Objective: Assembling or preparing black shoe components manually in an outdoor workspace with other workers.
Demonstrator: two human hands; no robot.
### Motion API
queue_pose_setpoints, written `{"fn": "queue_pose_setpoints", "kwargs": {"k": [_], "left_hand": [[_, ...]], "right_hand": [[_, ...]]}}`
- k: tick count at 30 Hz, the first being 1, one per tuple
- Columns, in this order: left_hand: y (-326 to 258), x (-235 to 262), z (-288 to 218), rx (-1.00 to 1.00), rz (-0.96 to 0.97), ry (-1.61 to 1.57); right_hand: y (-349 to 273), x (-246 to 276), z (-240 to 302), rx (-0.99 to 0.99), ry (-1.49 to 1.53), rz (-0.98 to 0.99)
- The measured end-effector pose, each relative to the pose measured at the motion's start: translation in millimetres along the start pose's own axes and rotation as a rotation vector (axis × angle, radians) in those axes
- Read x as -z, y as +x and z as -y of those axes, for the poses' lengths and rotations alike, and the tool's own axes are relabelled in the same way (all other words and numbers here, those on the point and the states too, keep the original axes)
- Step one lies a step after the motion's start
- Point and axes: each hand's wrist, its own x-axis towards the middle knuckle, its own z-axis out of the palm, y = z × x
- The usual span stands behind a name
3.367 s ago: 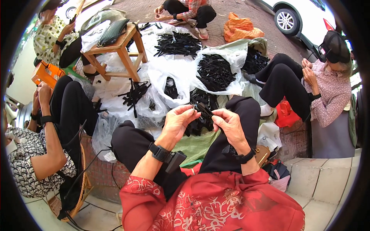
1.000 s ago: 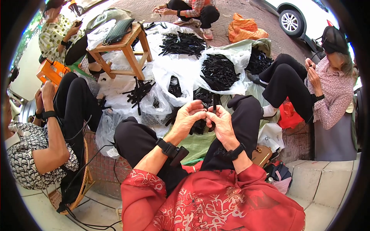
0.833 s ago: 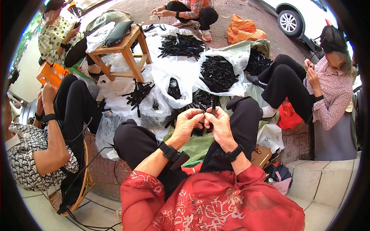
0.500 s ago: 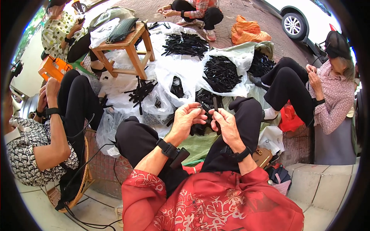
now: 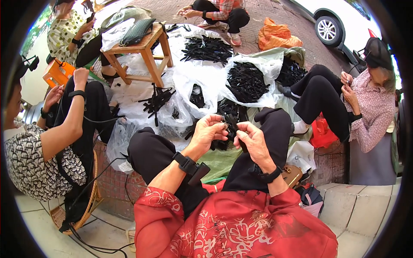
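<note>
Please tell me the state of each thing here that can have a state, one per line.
Left hand: fingers pinched on a small black strip piece.
Right hand: fingers curled shut on the same piece.
White plastic bag: open, holding black strips.
Wooden stool: upright, dark green pouch lying on top.

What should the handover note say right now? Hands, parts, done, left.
Left hand: raised over the lap, fingers pinched on a small black piece.
Right hand: close beside it, gripping a black strip.
Stock: heaps of black parts in the white bags ahead and loose on the white sheet.
Done: cannot tell; no finished pile is distinguishable.
Left: the bags remain full.
</note>
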Motion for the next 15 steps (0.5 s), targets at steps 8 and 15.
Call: {"fn": "queue_pose_setpoints", "kwargs": {"k": [8, 15], "left_hand": [[-0.5, -1.3, 7.8, 0.004, 0.117, -0.012], [-4.3, -0.8, 2.1, -0.002, 0.178, 0.064]], "right_hand": [[4.1, -15.6, 2.2, -0.006, -0.029, -0.037], [9.3, -14.0, -1.9, -0.002, 0.029, 0.004]]}}
